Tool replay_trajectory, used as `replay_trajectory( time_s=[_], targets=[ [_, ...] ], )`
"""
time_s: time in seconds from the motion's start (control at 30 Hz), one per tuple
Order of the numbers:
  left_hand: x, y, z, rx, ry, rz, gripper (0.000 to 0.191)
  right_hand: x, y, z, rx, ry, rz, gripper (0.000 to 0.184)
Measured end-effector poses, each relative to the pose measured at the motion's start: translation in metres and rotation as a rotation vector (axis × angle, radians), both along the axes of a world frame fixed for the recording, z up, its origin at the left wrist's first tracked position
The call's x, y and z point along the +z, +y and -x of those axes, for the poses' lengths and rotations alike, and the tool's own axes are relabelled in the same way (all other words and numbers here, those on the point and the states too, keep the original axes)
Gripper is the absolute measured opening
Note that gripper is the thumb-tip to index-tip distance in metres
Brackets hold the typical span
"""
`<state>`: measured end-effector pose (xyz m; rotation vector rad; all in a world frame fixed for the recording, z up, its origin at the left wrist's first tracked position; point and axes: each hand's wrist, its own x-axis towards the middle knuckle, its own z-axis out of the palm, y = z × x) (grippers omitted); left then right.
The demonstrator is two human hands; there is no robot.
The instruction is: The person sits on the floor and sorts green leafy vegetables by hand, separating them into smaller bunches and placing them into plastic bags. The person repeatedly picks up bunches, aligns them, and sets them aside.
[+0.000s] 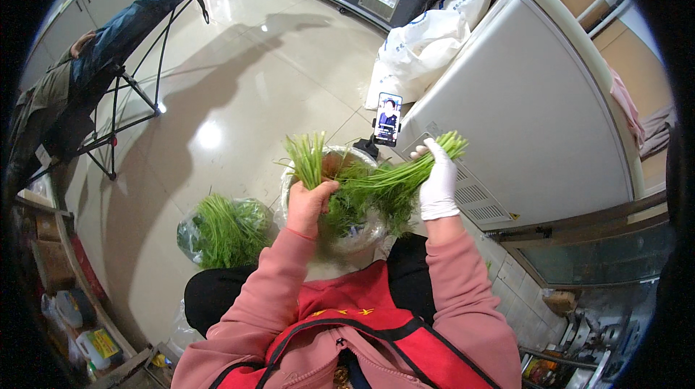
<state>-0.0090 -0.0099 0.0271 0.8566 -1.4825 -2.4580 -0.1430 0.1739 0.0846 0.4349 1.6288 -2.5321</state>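
Note:
My bare left hand (308, 203) grips a bunch of green herb stems (305, 158) that looks like dill or fennel, cut ends pointing up. In a white glove, my right hand (438, 180) holds a second feathery green bunch (404, 174), its stems towards the upper right and its fronds hanging to the left. Both bunches are over a round, plastic-lined container (286, 174) between my knees, with more fronds showing inside it. On the floor left of it, a clear plastic bag (187, 234) holds a heap of the same greens (231, 231).
A phone (387, 119) on a holder stands beyond the container. White bags (423, 44) lean by a white refrigerator (537, 101) at the right. A person (103, 47) reclines on a folding-frame bed (136, 93) at the upper left. Shelves with bottles (98, 345) are at lower left.

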Motion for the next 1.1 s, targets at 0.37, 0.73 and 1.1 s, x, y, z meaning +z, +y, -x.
replay_trajectory(
  time_s=[0.37, 0.73, 1.1],
  targets=[
    [-0.016, -0.013, -0.001, -0.031, -0.098, 0.161, 0.013, 0.017, 0.064, 0.032, -0.098, 0.061, 0.15, 0.011],
    [-0.029, -0.012, 0.001, 0.024, -0.118, 0.22, 0.02, 0.017, 0.097, 0.048, -0.271, 0.101, 0.24, 0.009],
    [-0.023, -0.007, -0.001, -0.151, 0.036, -0.135, 0.024, 0.037, 0.089, 0.039, -0.242, 0.102, 0.2, 0.008]
  ],
)
